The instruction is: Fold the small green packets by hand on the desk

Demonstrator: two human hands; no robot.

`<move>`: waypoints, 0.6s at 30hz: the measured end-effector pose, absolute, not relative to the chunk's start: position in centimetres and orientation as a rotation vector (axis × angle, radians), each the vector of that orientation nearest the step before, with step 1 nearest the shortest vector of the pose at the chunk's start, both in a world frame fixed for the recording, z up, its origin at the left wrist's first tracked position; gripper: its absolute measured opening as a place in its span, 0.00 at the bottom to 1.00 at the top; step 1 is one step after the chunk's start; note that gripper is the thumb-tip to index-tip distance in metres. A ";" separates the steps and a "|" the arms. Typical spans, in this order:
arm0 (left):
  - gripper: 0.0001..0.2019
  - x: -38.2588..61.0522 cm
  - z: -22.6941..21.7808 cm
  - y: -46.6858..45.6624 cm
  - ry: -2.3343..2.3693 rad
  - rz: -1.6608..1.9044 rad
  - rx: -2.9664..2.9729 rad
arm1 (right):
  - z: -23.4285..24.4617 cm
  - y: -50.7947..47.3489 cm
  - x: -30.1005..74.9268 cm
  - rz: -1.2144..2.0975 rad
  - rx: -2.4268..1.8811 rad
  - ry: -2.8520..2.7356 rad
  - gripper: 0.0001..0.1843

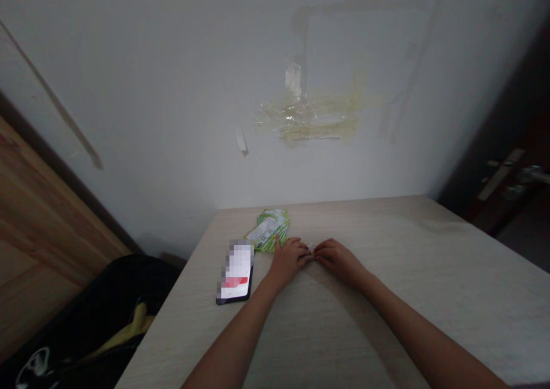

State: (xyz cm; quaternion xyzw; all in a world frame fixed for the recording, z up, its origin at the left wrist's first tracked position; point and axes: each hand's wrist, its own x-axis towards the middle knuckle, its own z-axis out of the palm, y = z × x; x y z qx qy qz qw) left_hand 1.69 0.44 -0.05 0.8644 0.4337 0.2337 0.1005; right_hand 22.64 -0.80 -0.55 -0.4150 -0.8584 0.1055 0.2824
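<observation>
Right of the phone (239, 266), the left hand (287, 260) and right hand (342, 261) together pinch a small clear piece (312, 247); this fingertip step seemingly calls for a steady grip next.

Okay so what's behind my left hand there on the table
Just beyond your left hand, overlapping green printed pieces lie on the table. The thumb hides part of their near right side; whatever else the hand covers can't be seen.
</observation>
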 end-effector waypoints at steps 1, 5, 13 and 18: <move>0.10 1.6 -0.1 0.5 1.272 0.674 2.556 | -0.5 -0.8 22.6 0.288 -1.114 -2.299 0.11; 0.09 1.6 -0.3 0.7 1.281 0.665 2.548 | -0.4 -0.8 22.5 0.311 -1.124 -2.279 0.11; 0.08 1.7 0.3 0.3 1.313 0.666 2.532 | -0.7 -0.8 22.7 0.331 -1.172 -2.218 0.11; 0.08 1.4 0.6 0.2 1.275 0.661 2.523 | -0.8 -0.8 22.4 0.364 -1.215 -2.166 0.09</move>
